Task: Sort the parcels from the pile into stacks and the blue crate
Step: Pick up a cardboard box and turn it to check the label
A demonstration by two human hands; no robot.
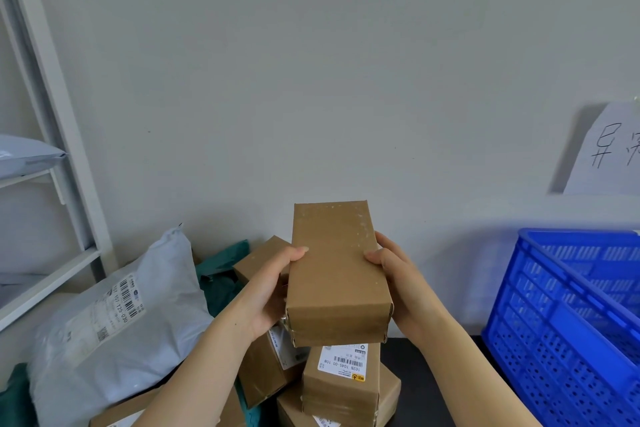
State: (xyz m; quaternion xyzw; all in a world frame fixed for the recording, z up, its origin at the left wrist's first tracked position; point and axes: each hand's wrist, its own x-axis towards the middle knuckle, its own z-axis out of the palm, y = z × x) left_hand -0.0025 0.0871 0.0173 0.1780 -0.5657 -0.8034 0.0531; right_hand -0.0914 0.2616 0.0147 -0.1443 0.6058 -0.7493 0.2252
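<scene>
From the held box (337,274), bare dark tabletop (429,381) lies open at five o'clock. Blue crate (540,340) blocks four; piled parcels (341,388) crowd six, grey mailer bag (114,315) eight, shelf frame (59,135) ten.

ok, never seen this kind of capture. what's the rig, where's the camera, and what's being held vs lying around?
No machine here: a person wears one wide-angle camera on the head, looking forward and down, so the single picture shows their own bare hands. The left hand and right hand hold a plain brown cardboard box by its long sides, over the pile. Beneath it sits a labelled box among other brown boxes, with a grey mailer bag at left and green bags behind. The blue crate stands at right. A white shelf is at far left; a handwritten paper sign hangs on the wall.
</scene>
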